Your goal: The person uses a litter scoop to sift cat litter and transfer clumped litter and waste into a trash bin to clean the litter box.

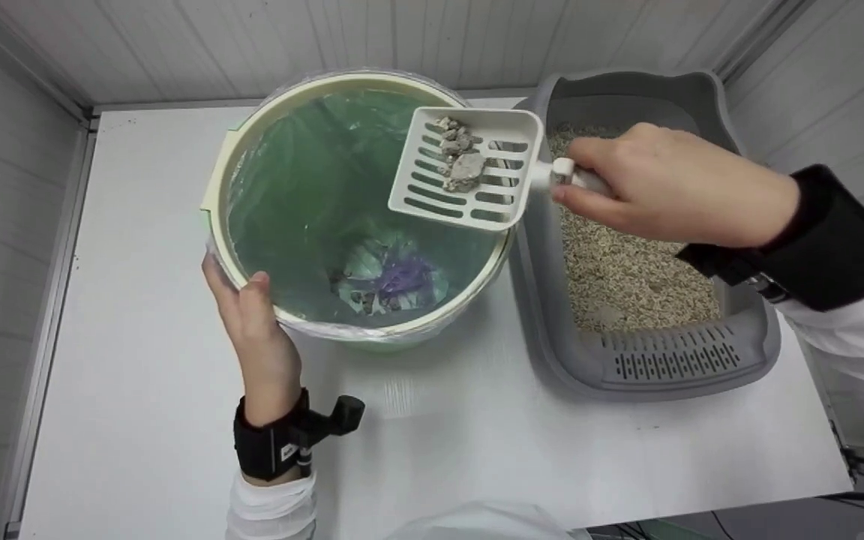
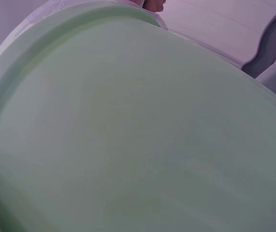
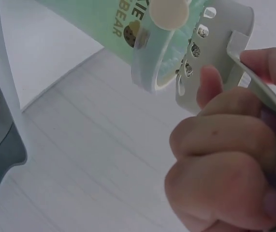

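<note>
Holding a white slotted plastic litter scoop [image 1: 469,169] by its handle, the right hand [image 1: 672,187] has its fingers [image 3: 225,159] curled tight round the grip. The scoop sits over the far right part of the round pale-green plastic bin [image 1: 216,187], which is lined with a clear bag. Grey litter clumps [image 1: 460,154] rest on the scoop's slotted floor. The left hand [image 1: 256,330] rests on the bin's near left rim, thumb over the edge, fingers against the outer wall.

Risks noted: the scoop's handle end lies over the bin's right rim, so an early tilt could drop clumps onto the white counter [image 1: 147,375] or the grey litter tray [image 1: 702,360] right of the bin. Crumbs may sift through the slots. A loose bag edge could slip inward.
</note>
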